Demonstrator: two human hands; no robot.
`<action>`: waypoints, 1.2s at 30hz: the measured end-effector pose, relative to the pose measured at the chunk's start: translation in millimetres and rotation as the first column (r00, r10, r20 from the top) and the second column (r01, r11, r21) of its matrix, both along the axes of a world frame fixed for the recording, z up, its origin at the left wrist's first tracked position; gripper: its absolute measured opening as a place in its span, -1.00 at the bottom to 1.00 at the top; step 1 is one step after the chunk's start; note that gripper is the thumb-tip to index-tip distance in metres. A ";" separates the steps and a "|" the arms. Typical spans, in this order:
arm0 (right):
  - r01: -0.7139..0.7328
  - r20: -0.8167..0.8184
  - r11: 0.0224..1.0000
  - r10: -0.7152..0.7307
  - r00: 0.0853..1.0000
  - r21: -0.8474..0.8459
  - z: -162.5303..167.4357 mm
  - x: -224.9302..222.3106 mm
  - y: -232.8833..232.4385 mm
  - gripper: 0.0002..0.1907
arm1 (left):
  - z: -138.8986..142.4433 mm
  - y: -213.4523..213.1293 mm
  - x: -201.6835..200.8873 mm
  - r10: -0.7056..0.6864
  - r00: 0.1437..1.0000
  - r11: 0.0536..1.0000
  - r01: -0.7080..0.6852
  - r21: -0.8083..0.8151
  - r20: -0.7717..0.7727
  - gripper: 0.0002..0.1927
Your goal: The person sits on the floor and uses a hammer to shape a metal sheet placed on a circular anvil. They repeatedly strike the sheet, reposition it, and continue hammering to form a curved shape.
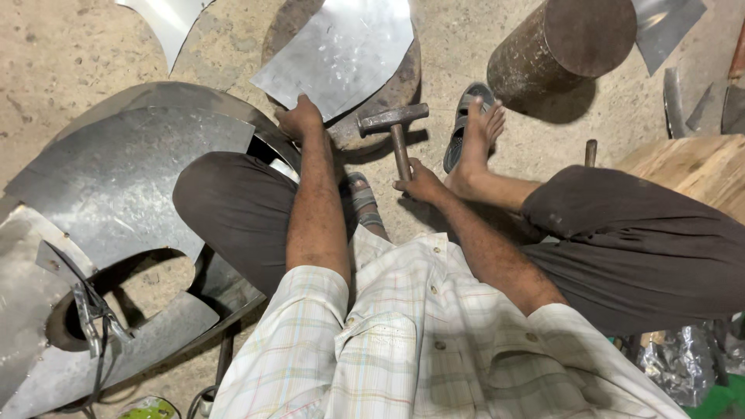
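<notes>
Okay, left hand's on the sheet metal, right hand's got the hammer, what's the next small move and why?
Probably lift the steel-headed wooden-handled hammer and tap the thin grey metal sheet's near edge. The left hand already pins that edge on the round dark block, and the right hand grips the handle, its head resting beside the sheet.

- The metal sheet (341, 50) runs off the top edge.
- The round block (384, 116) lies mostly hidden beneath the sheet (only its rim shows).

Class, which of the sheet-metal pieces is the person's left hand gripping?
The flat grey sheet on the round block; the left hand holds its lower corner.
</notes>
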State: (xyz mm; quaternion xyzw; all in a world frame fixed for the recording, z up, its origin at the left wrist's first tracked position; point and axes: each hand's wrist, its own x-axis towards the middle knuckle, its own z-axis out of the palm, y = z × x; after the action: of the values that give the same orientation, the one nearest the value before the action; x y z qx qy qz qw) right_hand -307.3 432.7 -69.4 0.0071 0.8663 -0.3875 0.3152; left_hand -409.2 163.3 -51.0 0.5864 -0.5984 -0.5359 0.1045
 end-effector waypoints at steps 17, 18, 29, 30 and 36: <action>0.570 -0.376 0.814 -0.566 0.734 -0.111 29.9 -233.7 -19.5 -0.56 | -31.2 26.3 -4.0 0.059 0.996 0.974 -0.042 -0.221 0.073 -0.51; 0.497 -0.424 0.851 -0.517 0.743 -0.167 28.3 -256.5 -25.1 -0.53 | -35.4 27.1 -4.7 0.069 0.991 0.971 -0.041 -0.235 0.114 -0.55; 0.265 -0.124 0.838 -0.363 0.924 -0.477 28.4 -302.0 -51.4 -0.72 | -20.2 -32.7 -7.7 0.168 0.865 0.983 -0.109 0.150 -0.473 -0.70; 0.377 0.133 0.691 -0.381 0.915 -0.616 35.9 -295.1 -51.4 -0.71 | -2.1 -51.9 0.0 -0.185 0.982 0.929 0.184 -0.320 0.029 -0.68; 0.422 0.358 0.640 -0.237 0.903 -0.642 105.4 -198.5 -75.1 -0.65 | 126.8 -155.8 86.6 -0.143 0.877 0.970 0.032 -0.241 -0.459 -0.71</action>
State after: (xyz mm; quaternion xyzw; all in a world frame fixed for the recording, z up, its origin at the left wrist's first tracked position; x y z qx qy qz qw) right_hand -505.8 357.6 36.0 0.0919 0.5897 -0.7361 0.3193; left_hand -322.7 7.5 75.7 0.3942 -0.6380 -0.5952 0.2887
